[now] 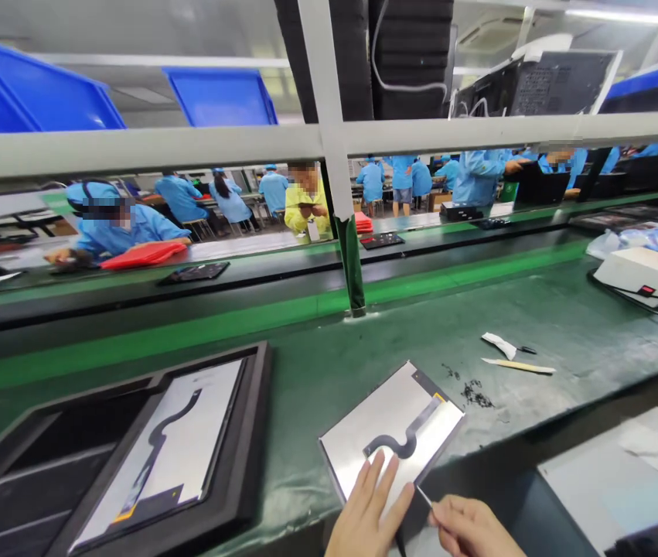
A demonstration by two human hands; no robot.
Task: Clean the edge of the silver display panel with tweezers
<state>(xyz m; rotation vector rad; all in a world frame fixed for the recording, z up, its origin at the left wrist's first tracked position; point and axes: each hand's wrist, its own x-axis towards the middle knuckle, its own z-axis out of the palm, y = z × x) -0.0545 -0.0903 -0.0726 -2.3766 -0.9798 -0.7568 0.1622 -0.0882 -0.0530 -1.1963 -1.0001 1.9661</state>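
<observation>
I see a green table (299, 402) in a busy workshop. My left hand (368, 507) spreads its fingers flat on the silver panel (392, 433); my right (471, 526) pinches a thin tool (424, 495) at its edge.

Green worktop (305, 371) under a white metal frame (189, 147); blue bins (221, 97) upper left, strip light (618, 15) upper right.
</observation>
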